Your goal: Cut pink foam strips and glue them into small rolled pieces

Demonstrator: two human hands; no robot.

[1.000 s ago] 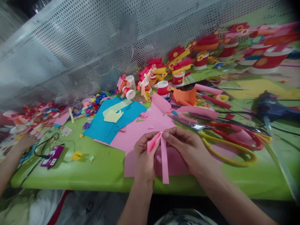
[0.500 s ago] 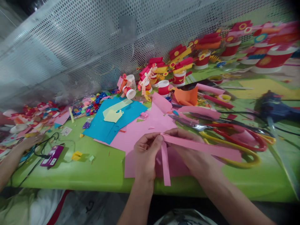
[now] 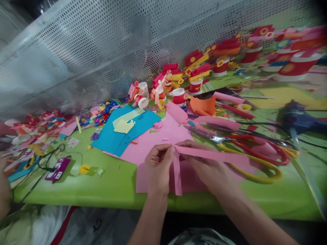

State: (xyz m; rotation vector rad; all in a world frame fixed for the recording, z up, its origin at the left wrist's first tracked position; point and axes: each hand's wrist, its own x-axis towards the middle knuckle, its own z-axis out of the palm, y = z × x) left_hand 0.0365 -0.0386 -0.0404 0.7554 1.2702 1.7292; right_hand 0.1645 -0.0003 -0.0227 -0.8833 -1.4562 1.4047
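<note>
Two narrow arms of pink paper strip [image 3: 212, 153] meet at a corner, one pointing right and the other hanging down. At that corner, my left hand [image 3: 158, 166] pinches the paper between thumb and fingers. My right hand [image 3: 206, 168] is closed behind the long arm, its fingertips near the same corner and partly hidden by the paper. Beneath both hands lies a large pink paper sheet [image 3: 153, 154] on the green table. Close to my right hand rest scissors with red handles [image 3: 258, 140] and scissors with yellow handles [image 3: 267, 178].
Blue paper [image 3: 104, 139] overlaps the pink sheet. Decorated red-and-white cups [image 3: 178, 96] line the back beside a perforated metal panel [image 3: 97, 58]. At right lies a dark glue gun [image 3: 297, 117]. A purple device [image 3: 58, 169] with cables and another person's hand [image 3: 3, 190] are at left.
The strip's corner has shifted slightly left, and its hanging arm has swung a little left. At the left edge, the other person's arm has drawn back from the scraps.
</note>
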